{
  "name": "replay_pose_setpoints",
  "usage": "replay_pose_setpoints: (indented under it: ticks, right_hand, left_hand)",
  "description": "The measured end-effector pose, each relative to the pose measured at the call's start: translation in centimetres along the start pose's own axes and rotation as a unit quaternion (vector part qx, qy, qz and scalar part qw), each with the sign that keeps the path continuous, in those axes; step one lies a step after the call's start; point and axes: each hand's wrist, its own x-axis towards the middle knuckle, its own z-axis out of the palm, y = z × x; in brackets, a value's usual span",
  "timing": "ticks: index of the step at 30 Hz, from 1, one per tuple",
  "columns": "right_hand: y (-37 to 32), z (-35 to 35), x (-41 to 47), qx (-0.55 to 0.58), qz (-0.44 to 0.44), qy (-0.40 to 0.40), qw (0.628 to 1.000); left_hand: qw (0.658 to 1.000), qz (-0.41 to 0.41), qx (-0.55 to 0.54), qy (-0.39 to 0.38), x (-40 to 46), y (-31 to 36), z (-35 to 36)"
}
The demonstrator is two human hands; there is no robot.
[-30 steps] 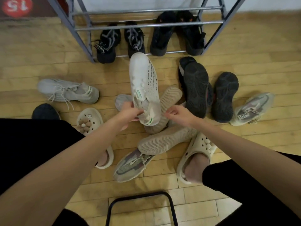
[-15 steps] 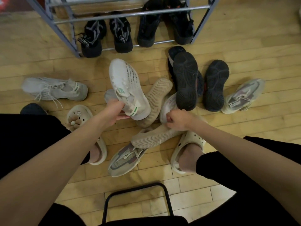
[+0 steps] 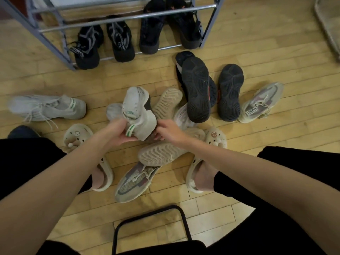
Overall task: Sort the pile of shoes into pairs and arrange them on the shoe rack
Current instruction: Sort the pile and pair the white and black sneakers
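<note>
Left hand (image 3: 117,132) — closed round heel of white sneaker (image 3: 138,111), lifted toe-up above shoe pile (image 3: 165,144) on wood floor (image 3: 276,144). Right hand (image 3: 168,132) — fingers curled at same heel; grip unclear. Matching white sneaker (image 3: 49,107) lies apart, left. Shoe rack (image 3: 60,39), bottom tier: two black pairs.

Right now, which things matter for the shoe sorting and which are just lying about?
Job:
left hand and right hand on the white sneaker
its mate
floor shoes
rack, two black pairs on it

Lying about:
clogs being worn
black frame
</note>
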Motion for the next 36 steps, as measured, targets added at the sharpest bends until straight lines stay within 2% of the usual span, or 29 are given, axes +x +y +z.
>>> replay_pose_setpoints:
  ticks: [2,3,5,8,11,13,17,19,21,23,26,28,30,32,36]
  right_hand:
    - [1.1,1.3,-0.2,-0.088,-0.039,-0.013,0.995]
    - [1.6,1.8,-0.3,-0.128,-0.054,-0.020,0.990]
    - [2.4,2.5,-0.6,-0.185,-0.089,-0.037,0.978]
    - [2.9,2.9,-0.7,-0.208,-0.114,-0.041,0.971]
    - [3.1,1.7,-0.1,-0.242,-0.117,-0.041,0.962]
    - [3.2,0.5,0.5,-0.302,-0.134,-0.037,0.943]
    - [3.8,-1.2,1.4,-0.394,-0.095,0.062,0.912]
    - [3.8,-0.8,1.8,-0.359,-0.010,0.089,0.929]
    - [3.4,0.0,2.2,-0.283,0.088,0.083,0.951]
    - [2.9,1.0,2.7,-0.240,0.137,0.084,0.957]
    - [2.1,2.1,3.9,-0.155,0.140,0.155,0.966]
    - [1.5,2.5,4.7,-0.092,0.179,0.191,0.961]
    - [1.1,2.7,5.3,0.032,0.217,0.208,0.953]
    - [0.3,2.9,5.9,0.146,0.218,0.211,0.942]
    - [-2.6,2.4,8.1,0.162,0.153,0.268,0.937]
  left_hand:
    - [0.998,-0.051,-0.042,-0.003,0.4,0.5,-1.1]
    - [0.998,-0.059,-0.025,-0.012,0.5,0.9,-1.5]
    - [0.996,-0.060,0.067,-0.030,0.3,1.4,-1.6]
    - [0.977,-0.012,0.211,0.006,-0.4,1.2,-0.9]
    - [0.982,0.052,0.176,0.046,0.4,0.5,-0.8]
    - [0.983,0.066,0.157,0.067,0.8,-0.3,-1.4]
    - [0.992,0.046,0.113,0.004,0.8,-1.9,-3.8]
    - [0.997,0.043,0.070,-0.015,0.5,-2.3,-5.2]
    - [0.999,0.035,0.011,-0.031,0.2,-2.6,-6.0]
    - [0.998,0.035,-0.038,-0.023,-0.3,-3.0,-6.4]
    - [0.997,0.039,-0.061,0.003,-1.0,-3.5,-6.9]
    - [0.997,0.043,-0.058,0.038,-1.3,-3.7,-7.6]
    - [0.995,0.050,-0.061,0.067,-1.2,-3.8,-8.7]
    - [0.993,0.050,-0.071,0.077,-1.2,-4.0,-9.9]
    - [0.987,0.091,-0.049,0.127,-1.3,-4.2,-10.3]
